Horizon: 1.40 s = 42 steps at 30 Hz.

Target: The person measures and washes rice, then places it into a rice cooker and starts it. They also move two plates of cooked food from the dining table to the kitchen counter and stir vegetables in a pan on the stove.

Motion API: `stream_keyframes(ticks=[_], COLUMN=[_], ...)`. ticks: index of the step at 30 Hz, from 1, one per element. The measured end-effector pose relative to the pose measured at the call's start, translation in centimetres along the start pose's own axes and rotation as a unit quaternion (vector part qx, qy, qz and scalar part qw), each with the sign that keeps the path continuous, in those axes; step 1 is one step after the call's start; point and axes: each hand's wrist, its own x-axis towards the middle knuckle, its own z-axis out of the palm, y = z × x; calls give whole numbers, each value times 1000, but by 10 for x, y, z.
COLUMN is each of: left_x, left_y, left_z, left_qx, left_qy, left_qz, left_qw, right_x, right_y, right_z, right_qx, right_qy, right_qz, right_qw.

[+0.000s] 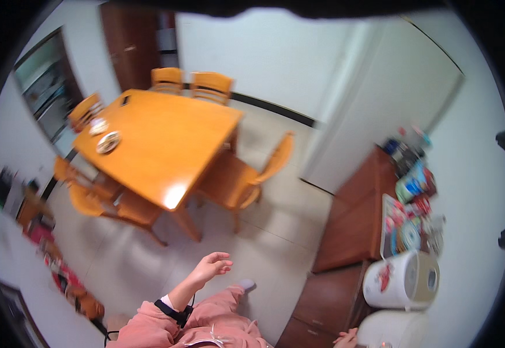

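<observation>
My left hand [212, 266] hangs in the air over the tiled floor, fingers apart and slightly bent, holding nothing that shows. A black strap circles that wrist above a pink sleeve. At the bottom edge my right hand [346, 338] is partly cut off, beside the drawer front of a dark wooden cabinet [357, 226] and a rounded white appliance [387, 328]; its grip cannot be made out. A white rice cooker [391, 280] with a red pattern stands on the cabinet. Farther off, a wooden dining table [170, 135] carries a plate of food [108, 142].
Wooden chairs surround the table, one [239, 182] on the side nearer the cabinet. A tray [385, 226], packages [413, 182] and glassware crowd the cabinet top. Bags and boxes line the left wall. Doorways open at the upper left.
</observation>
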Motion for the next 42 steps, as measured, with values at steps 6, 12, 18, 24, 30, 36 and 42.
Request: stream_keyframes(ticks=[6,12,18,24,30,36,42], left_x=[-93,-192,-302,-376,-353,-323,-324], left_y=[-12,-64,-84,-71,-41,5,44], left_z=[-129,-260,-400,-523,-613,-737,-877], left_qx=[-7,141,111,139,124,110,139], left_qy=[218,432,553,627,555,497,495], left_qz=[105,148,97,-4,6,0,-26], left_qw=[970,878,820,766,823,861,857], right_x=[-88,-264,-506,-740,-901,-945,-937], right_y=[-49,-123,-101,-98,-131,-88,-29], right_z=[181,350,491,600,746,959,1098], right_qx=[-2,-27,69,123,171,301,324], right_qy=[-374,-634,-711,-644,-513,-435,-454], right_qz=[-64,12,392,621,697,677,495], right_qw=[925,773,580,429,470,511,666])
